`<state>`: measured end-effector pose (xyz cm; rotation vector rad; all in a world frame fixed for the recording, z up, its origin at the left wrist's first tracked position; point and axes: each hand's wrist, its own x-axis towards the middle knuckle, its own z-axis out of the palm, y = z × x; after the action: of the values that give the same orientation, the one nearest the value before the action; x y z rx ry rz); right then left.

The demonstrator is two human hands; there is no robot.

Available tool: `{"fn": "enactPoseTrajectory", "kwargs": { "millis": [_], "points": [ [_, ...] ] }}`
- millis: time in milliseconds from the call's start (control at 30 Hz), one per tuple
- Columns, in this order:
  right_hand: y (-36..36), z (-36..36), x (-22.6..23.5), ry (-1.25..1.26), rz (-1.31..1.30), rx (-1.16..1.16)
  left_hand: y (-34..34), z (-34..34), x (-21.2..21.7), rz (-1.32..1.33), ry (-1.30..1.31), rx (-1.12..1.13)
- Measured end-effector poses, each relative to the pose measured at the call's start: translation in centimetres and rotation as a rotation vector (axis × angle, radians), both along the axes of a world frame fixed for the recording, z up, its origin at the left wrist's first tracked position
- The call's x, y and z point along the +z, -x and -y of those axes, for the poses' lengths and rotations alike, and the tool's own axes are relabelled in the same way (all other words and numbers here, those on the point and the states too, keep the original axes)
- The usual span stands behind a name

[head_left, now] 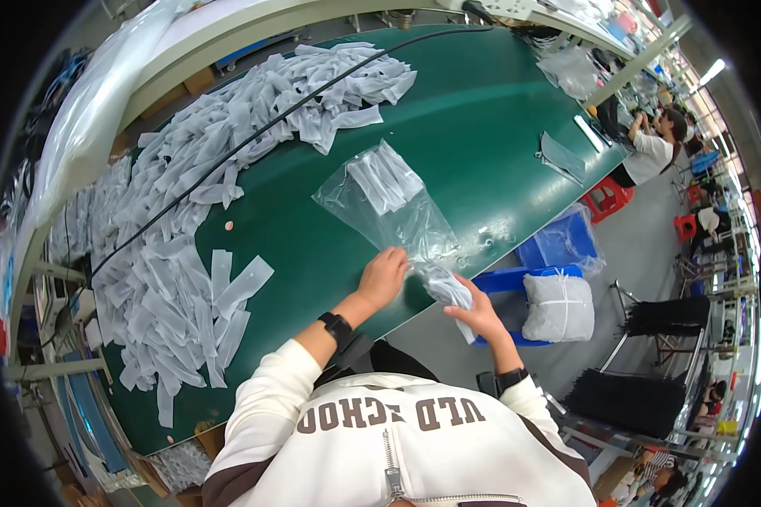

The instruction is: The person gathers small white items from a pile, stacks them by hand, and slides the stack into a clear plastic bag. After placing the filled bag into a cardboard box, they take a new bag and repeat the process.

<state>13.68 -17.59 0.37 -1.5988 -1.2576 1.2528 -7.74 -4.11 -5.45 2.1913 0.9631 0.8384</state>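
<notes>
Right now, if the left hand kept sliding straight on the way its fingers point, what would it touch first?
The left hand points up-right along the clear plastic bag it already presses. It would probably first meet the bundle of white strips inside that bag, though depth is hard to judge.

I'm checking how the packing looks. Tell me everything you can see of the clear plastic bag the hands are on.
The bag is thin, clear, crinkled film lying flat on the green table, its mouth toward the near edge. A small stack of white strips sits at its far closed end. The left hand presses on the mouth; the right hand holds a bundle of white strips at the opening.
</notes>
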Motion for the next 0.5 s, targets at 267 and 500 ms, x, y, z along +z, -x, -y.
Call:
{"fn": "enactPoseTrajectory", "kwargs": {
  "millis": [267,500],
  "points": [
    [2.2,-11.0,-3.3,-0.023,0.010,0.059,1.5,-0.2,3.6,0.349,0.095,0.207],
    [4.9,-16.3,-5.2,0.292,-0.621,0.071,3.0,0.3,3.4,0.293,0.191,0.165]
  ]
}}
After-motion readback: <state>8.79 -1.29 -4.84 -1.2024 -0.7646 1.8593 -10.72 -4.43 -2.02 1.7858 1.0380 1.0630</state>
